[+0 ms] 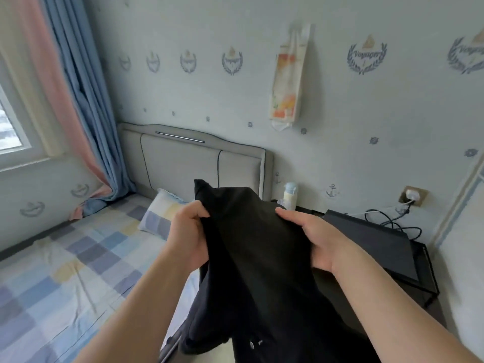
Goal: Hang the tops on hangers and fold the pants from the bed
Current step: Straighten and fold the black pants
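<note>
The person is holding a black, limp cloth garment [251,244] in the air just past the near side edge of the bed with the pastel checked sheet [65,271], clear of the mattress. The left hand [188,231] is gripping the garment's bed-side edge, its grip clamped on a bunched fold with fingers curled round the cloth. The right hand [314,237] is taking the edge farther from the bed, its grip pinching the fabric between a thumb lying on top and fingers tucked underneath.

The cloth is draping and creasing freely between the 2 hands, so it is probably light, soft and neither fragile nor slippery, and it will likely sag wherever it is unsupported. Whether it is a top or pants is not clear. 2 small metal snaps [255,344] are showing near its lower end. A seam or hem line would be the surest place to hold it.

Its long axis is running from a raised corner pointing toward the bed's padded grey headboard [183,163] down toward the person, the lower end hanging below the bed's edge.
</note>
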